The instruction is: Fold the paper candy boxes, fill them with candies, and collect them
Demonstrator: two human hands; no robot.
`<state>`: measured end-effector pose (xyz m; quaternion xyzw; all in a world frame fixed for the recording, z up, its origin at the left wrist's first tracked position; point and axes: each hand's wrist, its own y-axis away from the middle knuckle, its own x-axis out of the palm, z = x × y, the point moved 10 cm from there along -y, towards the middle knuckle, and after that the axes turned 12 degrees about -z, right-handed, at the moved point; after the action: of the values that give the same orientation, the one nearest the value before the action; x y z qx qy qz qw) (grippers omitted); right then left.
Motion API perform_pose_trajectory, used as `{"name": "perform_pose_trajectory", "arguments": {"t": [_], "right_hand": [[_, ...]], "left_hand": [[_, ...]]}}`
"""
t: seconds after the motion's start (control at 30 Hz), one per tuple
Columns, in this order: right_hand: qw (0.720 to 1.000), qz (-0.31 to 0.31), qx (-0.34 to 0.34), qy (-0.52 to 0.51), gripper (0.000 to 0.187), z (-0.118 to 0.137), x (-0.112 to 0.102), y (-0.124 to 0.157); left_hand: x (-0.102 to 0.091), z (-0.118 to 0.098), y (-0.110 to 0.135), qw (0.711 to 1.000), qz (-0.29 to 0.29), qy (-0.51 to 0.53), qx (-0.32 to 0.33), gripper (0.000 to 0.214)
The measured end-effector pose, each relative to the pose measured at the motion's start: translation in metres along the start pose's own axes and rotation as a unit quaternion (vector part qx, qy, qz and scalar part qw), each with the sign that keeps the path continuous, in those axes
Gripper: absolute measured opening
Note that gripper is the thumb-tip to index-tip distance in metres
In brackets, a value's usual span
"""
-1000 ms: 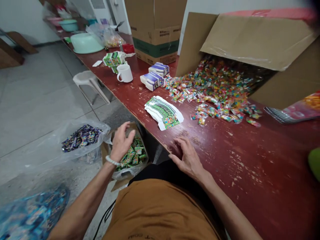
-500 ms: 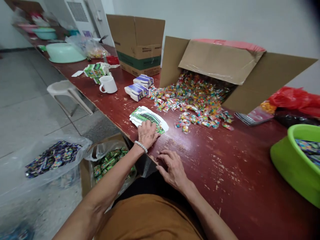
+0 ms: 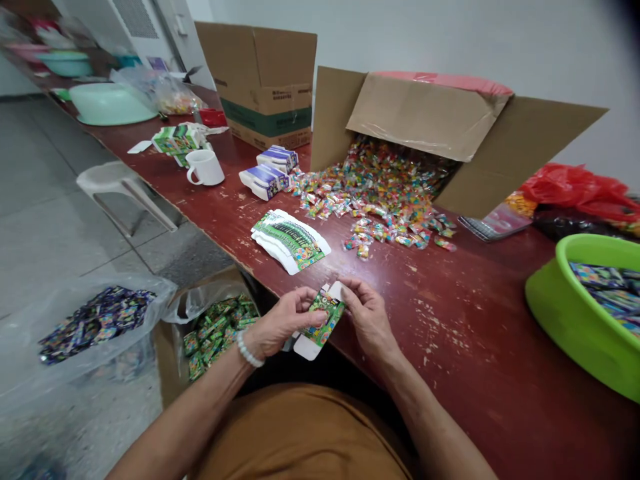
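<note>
Both my hands hold one flat green printed carton blank (image 3: 324,318) over the near edge of the red table (image 3: 450,333). My left hand (image 3: 283,325) grips its left side with fingers curled. My right hand (image 3: 367,313) pinches its upper right end. A stack of the same green flat blanks (image 3: 290,240) lies on the table just beyond my hands. Farther back, small colourful wrapped candies (image 3: 380,193) spill from a cardboard box (image 3: 440,127) lying on its side.
Purple-and-white small boxes (image 3: 270,172), a white mug (image 3: 204,168) and green boxes (image 3: 175,140) sit farther left. A lime green basin (image 3: 590,313) stands at right. Below the table edge are a box of green packs (image 3: 217,327) and a bag of dark packs (image 3: 95,317). An upright carton (image 3: 260,83) stands behind.
My left hand went from the floor box to the stack of blanks, took one, and brought it to the table edge. My right hand lifted off the table and joined it on the blank.
</note>
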<state>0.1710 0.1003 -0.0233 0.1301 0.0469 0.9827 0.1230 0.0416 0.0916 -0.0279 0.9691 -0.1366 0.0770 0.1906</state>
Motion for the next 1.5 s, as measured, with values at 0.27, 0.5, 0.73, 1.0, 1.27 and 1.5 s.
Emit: {"name": "perform_pose_trajectory", "arguments": {"t": [0.27,0.5,0.73,1.0,1.27,1.5], "right_hand": [[0.985,0.134,0.099,-0.052,0.028,0.013,0.03,0.035],[0.991,0.129,0.019,-0.031,0.051,0.029,0.023,0.037],[0.988,0.107,-0.098,0.062,0.054,0.043,0.012,0.039],[1.0,-0.003,0.005,-0.024,0.04,0.025,0.0,0.022],[0.997,-0.037,0.013,-0.066,0.03,0.018,-0.007,0.022],[0.994,0.038,-0.064,0.079,0.017,0.025,-0.004,0.018]], "left_hand": [[0.058,0.018,0.037,0.958,0.239,0.121,-0.103,0.043],[0.047,0.01,0.033,0.977,0.176,0.095,-0.08,0.045],[0.034,0.002,0.025,0.996,0.057,0.045,-0.045,0.032],[0.022,-0.011,0.015,0.998,-0.028,-0.011,0.059,0.038],[0.001,-0.032,0.033,0.963,-0.167,-0.085,0.196,0.052],[-0.002,-0.028,0.022,0.978,-0.139,-0.066,0.141,0.024]]}}
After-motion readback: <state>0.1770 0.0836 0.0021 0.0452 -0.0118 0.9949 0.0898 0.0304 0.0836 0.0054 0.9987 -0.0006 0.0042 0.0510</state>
